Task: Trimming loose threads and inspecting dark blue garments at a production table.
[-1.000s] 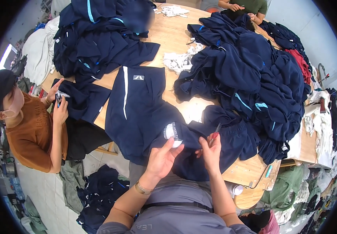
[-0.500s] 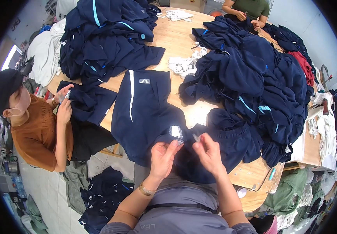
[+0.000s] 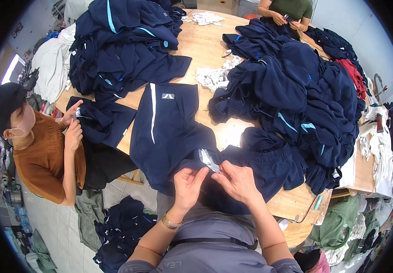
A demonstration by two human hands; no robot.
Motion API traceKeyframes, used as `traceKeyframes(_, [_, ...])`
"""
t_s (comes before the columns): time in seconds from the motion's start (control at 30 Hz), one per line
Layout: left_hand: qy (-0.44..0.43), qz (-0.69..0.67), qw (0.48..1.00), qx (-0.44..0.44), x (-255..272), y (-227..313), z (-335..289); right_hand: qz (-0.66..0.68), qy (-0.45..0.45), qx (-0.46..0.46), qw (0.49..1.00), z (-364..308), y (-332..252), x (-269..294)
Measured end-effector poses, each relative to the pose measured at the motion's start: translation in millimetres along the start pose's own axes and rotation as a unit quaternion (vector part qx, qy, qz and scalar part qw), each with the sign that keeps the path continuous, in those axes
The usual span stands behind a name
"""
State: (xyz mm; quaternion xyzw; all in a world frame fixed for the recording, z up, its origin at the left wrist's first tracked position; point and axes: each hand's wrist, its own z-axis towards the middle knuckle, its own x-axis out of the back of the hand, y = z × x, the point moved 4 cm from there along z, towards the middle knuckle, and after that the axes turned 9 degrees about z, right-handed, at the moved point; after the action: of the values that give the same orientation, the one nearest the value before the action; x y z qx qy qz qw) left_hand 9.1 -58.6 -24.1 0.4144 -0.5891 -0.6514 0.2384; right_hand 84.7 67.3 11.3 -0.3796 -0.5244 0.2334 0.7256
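Observation:
Navy trousers (image 3: 171,123) with a white side stripe and a small grey emblem lie across the table's near edge. A turned-back part shows a white patch (image 3: 207,158) on the inside of the cloth. My left hand (image 3: 188,187) is closed, pinching the cloth's edge just below this patch. Close beside it, my right hand (image 3: 238,183) is closed too, thumb and forefinger at the patch's lower end. Between those fingertips is a small pale, translucent piece; its kind is too small to make out. More gathered navy cloth (image 3: 269,164) lies right of my hands.
Navy garments form a large heap (image 3: 287,86) at right and another heap (image 3: 123,50) at far left. White scraps (image 3: 212,78) lie between them on the wooden table (image 3: 196,34). One co-worker (image 3: 46,150) sits at left, another (image 3: 292,11) at the far side, both handling navy cloth.
My right hand has moved left and down, bringing its pale piece from beside the patch to the patch's lower end. My left hand keeps its pinch; the patch now looks longer and more slanted.

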Motion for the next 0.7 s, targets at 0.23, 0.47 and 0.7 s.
traceKeyframes(0.23, [0.008, 0.071, 0.997, -0.023, 0, 5, -1, -0.017, 0.007, 0.015, 1.0, 1, -1, 0])
traceKeyframes(0.47, [0.021, -0.026, 0.999, 0.022, 2, -4, 2, 0.175, 0.1, -0.078, 0.976, -3, 28, 0])
traceKeyframes(0.7, [0.01, -0.153, 0.977, 0.147, 5, -5, 4, 0.162, 0.201, 0.134, 0.957, -8, 8, -11])
